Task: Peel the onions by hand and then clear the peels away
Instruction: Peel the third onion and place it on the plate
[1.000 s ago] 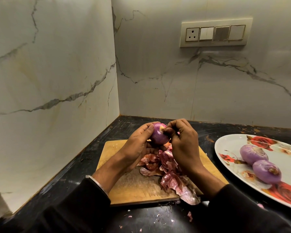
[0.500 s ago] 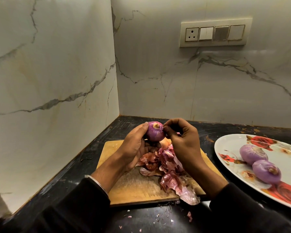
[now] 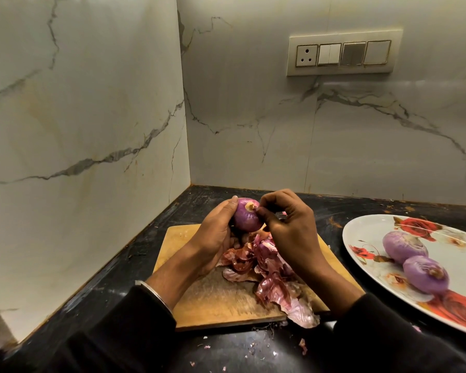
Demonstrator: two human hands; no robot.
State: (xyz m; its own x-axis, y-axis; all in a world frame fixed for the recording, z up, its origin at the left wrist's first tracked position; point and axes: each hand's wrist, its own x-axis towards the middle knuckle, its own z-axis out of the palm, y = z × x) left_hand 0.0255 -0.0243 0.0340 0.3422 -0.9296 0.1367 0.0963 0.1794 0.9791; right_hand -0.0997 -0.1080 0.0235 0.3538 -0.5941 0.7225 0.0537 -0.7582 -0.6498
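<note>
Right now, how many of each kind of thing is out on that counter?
Onions: 3, one in the hands, two on the plate
Plate: 1
Cutting board: 1
Pile of peels: 1
Total: 6

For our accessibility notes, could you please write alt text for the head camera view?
A person's left hand holds a purple onion above a wooden cutting board while the right hand pinches at its top end. Reddish peels are piled on the board; two peeled onions sit on a flowered plate at right.
</note>
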